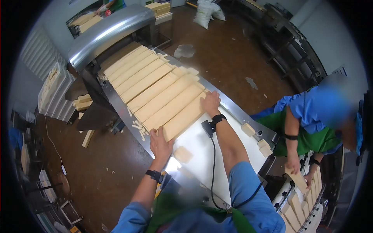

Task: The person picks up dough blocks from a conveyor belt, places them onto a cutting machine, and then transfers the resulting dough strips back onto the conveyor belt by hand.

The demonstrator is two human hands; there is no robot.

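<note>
My left hand (161,144) grips the near left end of a long pale-yellow slab (184,117), its thumb and fingers around the end. At the slab's other end, my right hand (211,103) holds it with bent fingers. This slab is the nearest of a row lying side by side on the white conveyor belt (206,155). Beyond it, more slabs (155,87) run back toward a metal hood. A small pale offcut (183,154) lies on the belt just right of my left hand. Both of my wrists wear black bands.
A metal hood (112,33) arches over the belt's far end. Narrow trimmings (138,127) lie along the left edge, and several small blocks (248,129) along the right. At right, a co-worker's hand (294,163) holds a slab over a rack of slabs (297,207). A black cable (213,171) crosses the belt.
</note>
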